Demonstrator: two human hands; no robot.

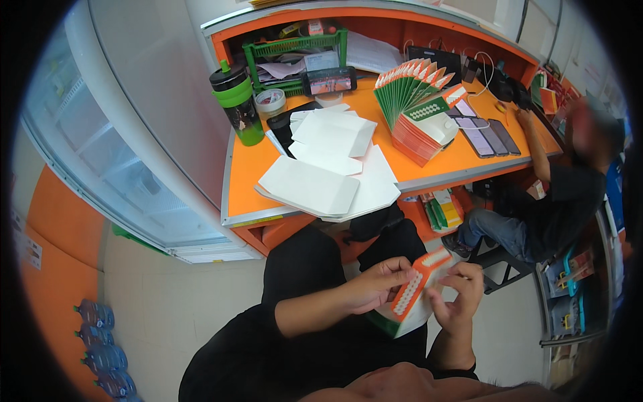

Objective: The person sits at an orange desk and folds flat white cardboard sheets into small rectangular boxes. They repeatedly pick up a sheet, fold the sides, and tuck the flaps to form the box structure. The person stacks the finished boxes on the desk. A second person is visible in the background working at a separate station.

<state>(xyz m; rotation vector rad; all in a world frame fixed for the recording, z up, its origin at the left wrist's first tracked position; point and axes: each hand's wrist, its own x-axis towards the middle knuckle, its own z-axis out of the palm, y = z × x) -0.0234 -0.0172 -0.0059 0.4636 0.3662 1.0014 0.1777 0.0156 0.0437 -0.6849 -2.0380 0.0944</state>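
Flat cartons (328, 171) lie on the desk (244, 177), bottle (236, 102) to their left (basket (295, 53) behind), fanned stack (412, 100) right.

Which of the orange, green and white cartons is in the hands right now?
The partly folded carton over the lap, gripped by left hand and right hand. The other cartons stand fanned in a stack on the desk.
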